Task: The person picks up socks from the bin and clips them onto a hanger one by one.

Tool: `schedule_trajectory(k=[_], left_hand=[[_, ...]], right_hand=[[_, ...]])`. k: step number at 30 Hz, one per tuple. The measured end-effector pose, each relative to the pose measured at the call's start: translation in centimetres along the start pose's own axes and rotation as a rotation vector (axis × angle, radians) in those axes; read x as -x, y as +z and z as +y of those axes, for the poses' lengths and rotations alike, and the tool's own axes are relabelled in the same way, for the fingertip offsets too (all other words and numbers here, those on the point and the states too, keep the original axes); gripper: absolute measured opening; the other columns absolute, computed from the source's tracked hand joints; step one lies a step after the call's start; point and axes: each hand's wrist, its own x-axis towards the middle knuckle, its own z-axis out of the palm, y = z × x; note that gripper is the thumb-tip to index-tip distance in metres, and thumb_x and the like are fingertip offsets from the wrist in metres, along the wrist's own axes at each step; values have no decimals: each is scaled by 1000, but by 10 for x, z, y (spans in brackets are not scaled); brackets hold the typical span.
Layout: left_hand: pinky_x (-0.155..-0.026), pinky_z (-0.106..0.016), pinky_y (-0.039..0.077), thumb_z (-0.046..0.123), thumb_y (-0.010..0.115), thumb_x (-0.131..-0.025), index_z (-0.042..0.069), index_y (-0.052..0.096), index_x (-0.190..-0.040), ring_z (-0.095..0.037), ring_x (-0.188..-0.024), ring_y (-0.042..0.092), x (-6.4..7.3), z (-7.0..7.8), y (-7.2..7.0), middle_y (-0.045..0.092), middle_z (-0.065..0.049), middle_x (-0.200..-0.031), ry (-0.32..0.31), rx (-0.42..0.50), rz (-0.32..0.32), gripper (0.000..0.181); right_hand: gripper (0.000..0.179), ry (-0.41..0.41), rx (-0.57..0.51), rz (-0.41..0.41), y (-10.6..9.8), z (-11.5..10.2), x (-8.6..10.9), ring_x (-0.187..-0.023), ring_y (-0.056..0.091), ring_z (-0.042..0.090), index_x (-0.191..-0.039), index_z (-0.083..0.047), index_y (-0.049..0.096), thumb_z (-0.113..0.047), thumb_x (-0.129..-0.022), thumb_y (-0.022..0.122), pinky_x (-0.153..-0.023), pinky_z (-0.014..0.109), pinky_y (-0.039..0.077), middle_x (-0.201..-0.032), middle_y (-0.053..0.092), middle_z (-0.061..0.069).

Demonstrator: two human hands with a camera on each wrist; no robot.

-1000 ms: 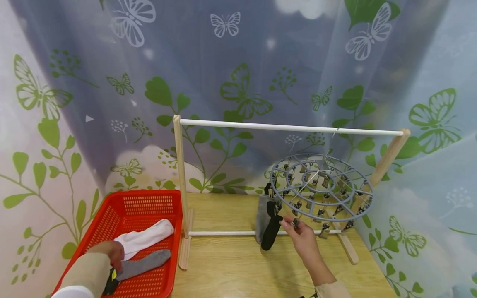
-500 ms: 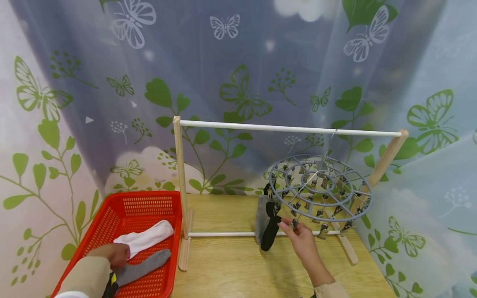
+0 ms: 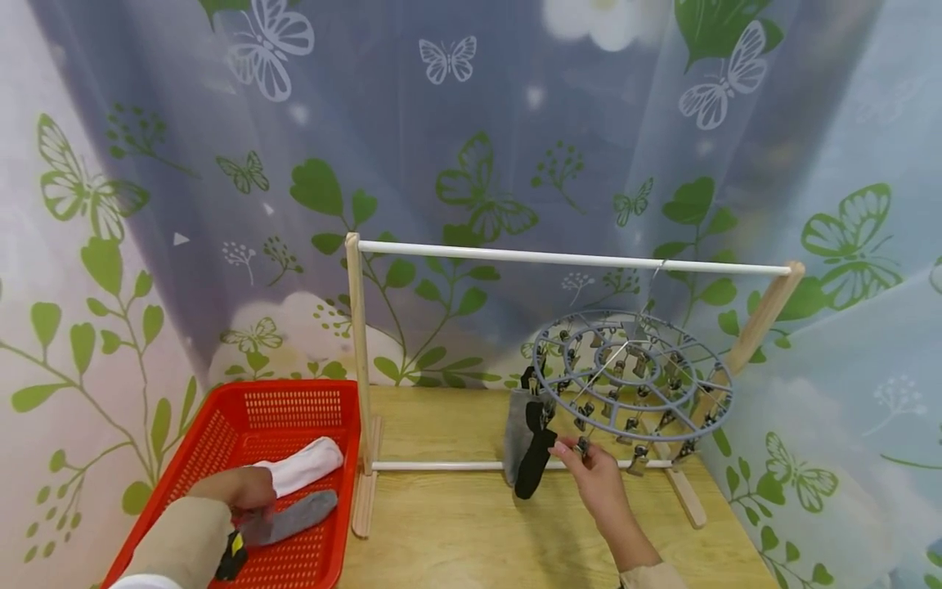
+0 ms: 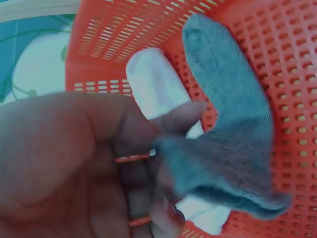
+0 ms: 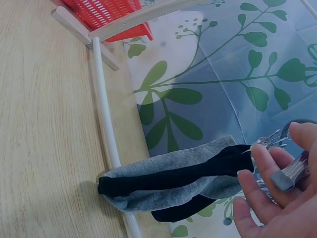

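Observation:
My left hand (image 3: 243, 488) is inside the red basket (image 3: 352, 507), its fingers pinching the cuff of a grey sock (image 4: 233, 94). The foot of that sock stretches across the basket floor beside a white sock (image 3: 305, 466). On the right, my right hand (image 3: 599, 478) is raised under the near edge of a round grey clip hanger (image 3: 621, 429). A metal clip (image 5: 290, 174) sits between its thumb and fingers. Just left of those fingertips hang a black sock (image 3: 536, 466) and a grey sock with a dark cuff (image 3: 515, 425), both from the hanger's left side.
The hanger hooks onto the white top rail (image 3: 515, 256) of a wooden rack, with several unused clips dangling below it. A lower white bar (image 3: 441, 465) runs behind the hanging socks. The rack stands on a wooden table (image 3: 434, 532), before a butterfly-patterned curtain (image 3: 486, 98).
My left hand has moved right across the basket and the grey sock's cuff end now lifts in its fingers. My right hand stays at the clip.

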Motion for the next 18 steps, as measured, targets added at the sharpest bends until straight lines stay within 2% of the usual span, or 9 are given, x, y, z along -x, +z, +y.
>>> schedule_trajectory(k=[1, 5, 8, 10, 13, 15, 18], left_hand=[[-43, -17, 25, 4, 57, -78, 3, 62, -62, -5, -44, 30, -1, 1, 1, 39, 5, -49, 9, 38, -3, 17], [-46, -16, 27, -5, 55, -76, -7, 69, -77, -4, -49, 34, -6, 1, 2, 45, 6, -54, 169, 157, -42, 14], [-51, -19, 29, -14, 52, -72, -7, 71, -84, -6, -53, 36, -8, 0, 1, 49, 4, -62, 283, 170, -49, 23], [-53, -21, 31, -17, 52, -70, -5, 71, -84, -8, -56, 37, -10, 0, 0, 51, 2, -65, 346, 153, -27, 27], [-53, -22, 36, -17, 58, -73, -3, 70, -82, -8, -57, 41, -13, 1, -1, 55, 2, -66, 442, 128, 17, 21], [-55, -22, 39, -13, 65, -76, -1, 69, -80, -7, -59, 45, -16, 3, -2, 57, 3, -67, 505, 111, 54, 13], [-55, -22, 39, -3, 74, -78, 4, 65, -76, -4, -59, 44, -20, 7, -3, 53, 7, -65, 559, 92, 116, 11]], right_hand=[[40, 1, 1, 0, 0, 0, 0, -54, 28, 12, -118, -3, 65, -36, -95, 63, -56, 29, 30, -88, 66, 5], [37, -4, -3, 5, 1, 2, 1, -57, 29, 13, -117, -3, 65, -33, -96, 62, -57, 28, 30, -100, 71, 8], [36, -19, 2, 11, 1, 3, 1, -58, 30, 14, -115, -2, 66, -32, -96, 62, -56, 28, 30, -103, 71, 10], [35, -29, 6, 12, 2, 3, 1, -59, 30, 14, -114, -1, 66, -32, -96, 62, -56, 29, 29, -103, 71, 10], [35, -31, 8, 15, 1, 3, 1, -60, 30, 14, -110, -1, 68, -32, -96, 62, -57, 29, 29, -103, 69, 8], [33, -25, 5, 15, 1, 3, 1, -61, 30, 14, -108, -1, 69, -31, -96, 62, -57, 29, 29, -104, 68, 7], [33, -20, 1, 14, 1, 4, 1, -62, 31, 14, -105, 0, 70, -31, -96, 62, -59, 29, 30, -108, 65, 7]])
